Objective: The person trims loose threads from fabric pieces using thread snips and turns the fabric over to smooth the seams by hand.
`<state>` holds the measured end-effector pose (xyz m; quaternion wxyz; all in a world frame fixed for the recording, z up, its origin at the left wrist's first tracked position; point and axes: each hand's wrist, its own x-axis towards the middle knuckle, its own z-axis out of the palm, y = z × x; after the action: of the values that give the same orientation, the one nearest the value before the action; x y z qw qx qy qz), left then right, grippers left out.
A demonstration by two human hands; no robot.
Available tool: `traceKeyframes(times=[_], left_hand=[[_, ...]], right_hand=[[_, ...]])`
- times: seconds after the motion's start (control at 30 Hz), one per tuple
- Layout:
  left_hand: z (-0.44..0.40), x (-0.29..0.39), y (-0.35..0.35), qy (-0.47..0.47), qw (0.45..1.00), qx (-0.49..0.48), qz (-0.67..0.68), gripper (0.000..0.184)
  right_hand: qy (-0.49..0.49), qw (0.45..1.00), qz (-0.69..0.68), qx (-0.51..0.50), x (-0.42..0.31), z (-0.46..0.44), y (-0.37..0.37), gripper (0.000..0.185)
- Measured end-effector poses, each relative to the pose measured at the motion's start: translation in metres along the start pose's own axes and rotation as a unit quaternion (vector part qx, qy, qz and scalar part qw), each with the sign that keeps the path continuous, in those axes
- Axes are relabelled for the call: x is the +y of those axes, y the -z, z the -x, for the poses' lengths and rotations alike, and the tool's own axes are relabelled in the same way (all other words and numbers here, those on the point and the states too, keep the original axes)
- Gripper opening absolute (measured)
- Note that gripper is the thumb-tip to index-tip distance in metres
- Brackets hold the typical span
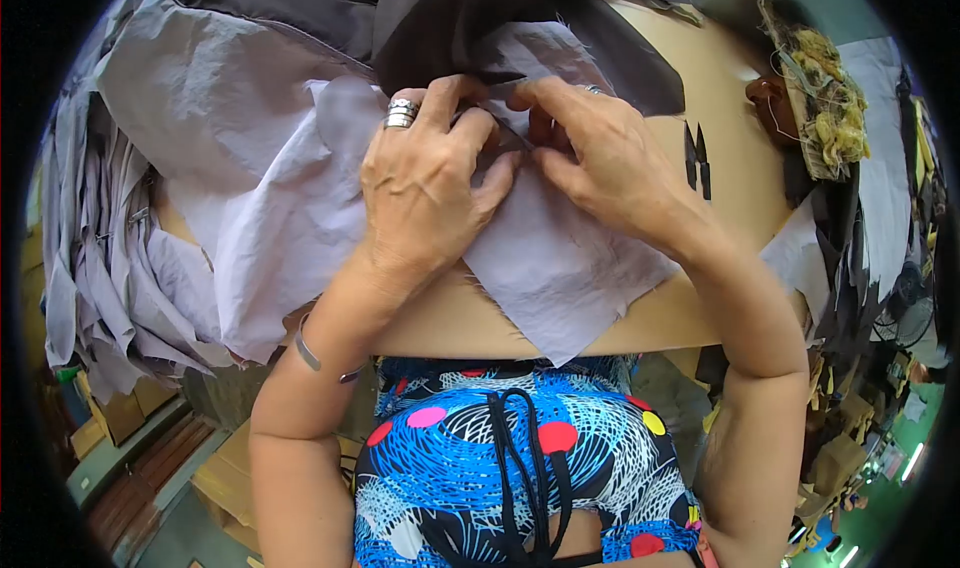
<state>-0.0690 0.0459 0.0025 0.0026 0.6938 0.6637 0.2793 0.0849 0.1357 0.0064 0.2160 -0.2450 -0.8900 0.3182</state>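
Both my hands meet at a seam where dark and light grey fabric come together near the top middle of the table. My left hand (425, 168) has its fingers bent and pressed onto the cloth, with rings on one finger. Close beside it, my right hand (600, 148) pinches the fabric edge between thumb and fingers. A light grey panel (570, 268) hangs down below the hands toward the table's front edge. More light grey cloth (250, 118) spreads out to the left, and dark brown fabric (450, 28) lies behind. The fingertips are partly hidden by folds.
Small black snips (697, 163) lie on the tan table (745, 208) at the right. Beyond them are a brown object (772, 108) and a board with yellow thread scraps (825, 103). Stacked grey pieces (95, 238) hang over the left edge; more cloth (875, 168) hangs at the right.
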Motion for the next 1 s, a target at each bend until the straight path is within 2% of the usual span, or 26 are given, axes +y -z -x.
traceKeyframes(times=[0.13,0.23,0.33,0.37,0.47,0.67,0.7,0.8,0.87,1.0], left_hand=[[-0.001,-0.010,-0.005,-0.037,0.998,0.039,-0.012,0.022],[-0.004,-0.017,-0.002,-0.028,0.999,0.028,0.015,0.029],[-0.008,-0.016,0.007,-0.029,0.998,-0.001,-0.050,0.033],[-0.008,-0.013,0.010,-0.053,0.992,0.022,-0.112,0.035],[-0.006,-0.019,0.010,-0.043,0.995,0.005,-0.093,0.034],[-0.001,0.000,0.016,-0.094,0.991,0.051,-0.082,0.031],[0.002,0.001,0.015,-0.124,0.989,0.046,-0.060,0.024],[0.013,0.005,0.013,-0.174,0.983,-0.059,0.013,0.026],[0.016,0.005,0.011,-0.200,0.976,-0.080,0.017,0.024],[0.015,-0.006,0.007,-0.241,0.968,-0.062,-0.014,0.022]], right_hand=[[-0.008,0.999,-0.024,0.043,0.009,0.001,-0.006,0.029],[0.001,0.998,-0.033,0.060,0.010,0.003,-0.006,0.027],[-0.001,0.997,-0.038,0.065,0.008,0.006,-0.003,0.026],[-0.004,0.997,-0.039,0.066,0.008,0.007,0.000,0.025],[0.019,0.997,0.016,0.078,0.008,0.011,0.005,0.025],[0.001,0.999,-0.008,0.042,0.003,0.016,0.006,0.024],[-0.001,0.998,0.046,0.044,0.003,0.017,0.008,0.026],[-0.024,0.981,0.183,0.068,0.009,0.020,0.021,0.031],[-0.063,0.963,0.242,0.102,0.017,0.022,0.025,0.035],[-0.145,0.984,-0.010,0.105,0.016,0.021,0.026,0.046]])
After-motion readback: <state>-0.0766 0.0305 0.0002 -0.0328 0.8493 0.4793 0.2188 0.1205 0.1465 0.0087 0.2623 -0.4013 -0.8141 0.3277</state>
